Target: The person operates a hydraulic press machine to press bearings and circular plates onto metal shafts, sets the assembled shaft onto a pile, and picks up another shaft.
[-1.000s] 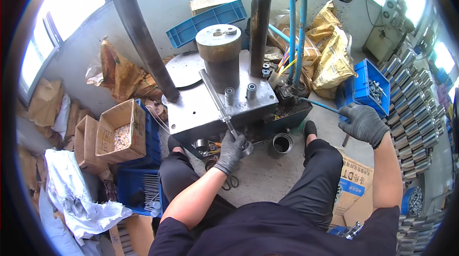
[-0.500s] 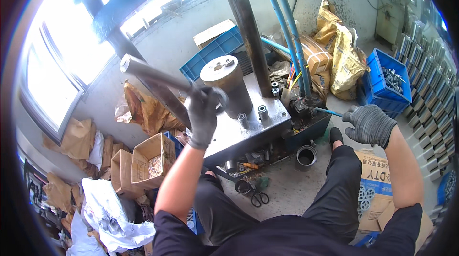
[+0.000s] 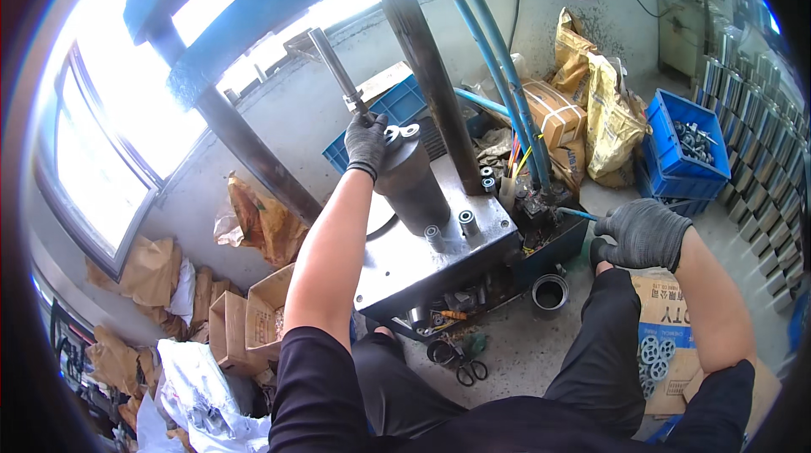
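My left hand (image 3: pixel 366 142) clamped on ram rod (image 3: pixel 336 71) above steel die (image 3: pixel 411 182); right hand (image 3: pixel 644 233) fisted on lever (image 3: pixel 578 214): pinch risk if the press fires.

- The gloves on the left hand (image 3: pixel 367 142) and right hand (image 3: pixel 644 233) are dark grey.
- The crate (image 3: pixel 681 157) is blue.
- The bags (image 3: pixel 601 106) are yellow.
- The hoses (image 3: pixel 494 73) are blue.

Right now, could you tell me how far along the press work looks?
Looks done: a pale ring part sits on the dark cylinder. In hand: the left hand rests at the cylinder's top under the rod; the right hand grips a blue-handled lever. Left: more parts wait in the blue crate.
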A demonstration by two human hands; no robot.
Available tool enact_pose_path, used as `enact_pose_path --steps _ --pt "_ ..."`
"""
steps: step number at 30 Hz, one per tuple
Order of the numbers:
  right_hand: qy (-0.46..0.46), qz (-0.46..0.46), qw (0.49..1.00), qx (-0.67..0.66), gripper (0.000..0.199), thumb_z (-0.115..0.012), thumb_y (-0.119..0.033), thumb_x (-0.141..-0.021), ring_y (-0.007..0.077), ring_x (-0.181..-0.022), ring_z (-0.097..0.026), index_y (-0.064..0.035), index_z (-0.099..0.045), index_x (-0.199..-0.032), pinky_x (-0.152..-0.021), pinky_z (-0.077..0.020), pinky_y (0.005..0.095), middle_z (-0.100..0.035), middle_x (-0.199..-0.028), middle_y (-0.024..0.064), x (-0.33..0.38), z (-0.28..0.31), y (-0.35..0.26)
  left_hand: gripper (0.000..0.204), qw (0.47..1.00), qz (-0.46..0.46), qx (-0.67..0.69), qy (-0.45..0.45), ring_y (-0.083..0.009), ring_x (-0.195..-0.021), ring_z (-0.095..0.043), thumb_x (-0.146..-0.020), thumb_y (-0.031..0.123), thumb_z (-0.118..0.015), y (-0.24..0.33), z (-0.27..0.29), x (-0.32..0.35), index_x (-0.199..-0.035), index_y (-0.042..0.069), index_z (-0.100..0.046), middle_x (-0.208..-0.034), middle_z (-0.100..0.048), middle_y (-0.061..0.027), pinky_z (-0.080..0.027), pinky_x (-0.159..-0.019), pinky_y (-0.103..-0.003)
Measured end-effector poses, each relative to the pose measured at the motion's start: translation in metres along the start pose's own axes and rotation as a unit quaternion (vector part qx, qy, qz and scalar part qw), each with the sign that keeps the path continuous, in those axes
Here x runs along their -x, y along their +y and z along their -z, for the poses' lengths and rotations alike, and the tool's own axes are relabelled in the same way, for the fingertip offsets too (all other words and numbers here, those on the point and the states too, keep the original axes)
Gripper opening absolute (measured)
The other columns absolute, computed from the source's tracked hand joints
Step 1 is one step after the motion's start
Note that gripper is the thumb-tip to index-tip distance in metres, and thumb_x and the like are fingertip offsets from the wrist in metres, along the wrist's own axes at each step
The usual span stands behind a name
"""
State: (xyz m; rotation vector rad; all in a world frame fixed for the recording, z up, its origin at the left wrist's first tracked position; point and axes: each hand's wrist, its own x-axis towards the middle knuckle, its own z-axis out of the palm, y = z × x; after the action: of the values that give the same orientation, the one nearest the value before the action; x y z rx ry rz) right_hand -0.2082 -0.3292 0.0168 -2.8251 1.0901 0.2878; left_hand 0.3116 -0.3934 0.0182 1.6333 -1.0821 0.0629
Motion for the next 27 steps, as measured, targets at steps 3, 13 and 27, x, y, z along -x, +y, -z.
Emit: enact_pose_path --steps 3,13,27 --pt "-0.010 0.011 0.999 -0.028 0.048 -0.063 -0.046 -0.087 0.0377 -0.095 -0.070 -0.0087 -0.073 -0.116 -0.084 -0.0553 0.0473 -0.073 -0.101 0.0190 0.001 0.000 0.003 0.019 1.000 0.011 -0.016 0.003 -0.0243 -0.079 -0.073 -0.089 0.018 -0.078 0.010 -0.007 0.004 -0.095 0.003 -0.067 -0.085 -0.073 -0.0126 -0.057 -0.078 -0.038" --pt "-0.036 0.018 0.999 0.006 0.048 -0.065 -0.043 -0.085 0.0384 -0.090 -0.070 -0.0071 -0.073 -0.115 -0.083 -0.0554 0.0473 -0.073 -0.096 0.0202 -0.002 0.007 -0.002 0.019 0.997 -0.009 -0.072 0.013 -0.0282 -0.088 -0.074 -0.085 0.015 -0.075 0.003 -0.007 0.002 -0.099 0.005 -0.069 -0.091 -0.075 -0.0143 -0.056 -0.081 -0.040" --pt "0.080 0.032 0.996 -0.013 0.036 -0.070 -0.028 -0.082 0.0384 -0.089 -0.070 -0.0074 -0.072 -0.112 -0.080 -0.0552 0.0471 -0.073 -0.098 0.0194 0.019 -0.018 -0.009 0.017 0.977 0.024 0.197 -0.082 -0.0130 -0.085 -0.064 -0.092 0.012 -0.072 -0.007 0.004 0.007 -0.107 0.004 -0.069 -0.094 -0.071 -0.0044 -0.052 -0.080 -0.028"
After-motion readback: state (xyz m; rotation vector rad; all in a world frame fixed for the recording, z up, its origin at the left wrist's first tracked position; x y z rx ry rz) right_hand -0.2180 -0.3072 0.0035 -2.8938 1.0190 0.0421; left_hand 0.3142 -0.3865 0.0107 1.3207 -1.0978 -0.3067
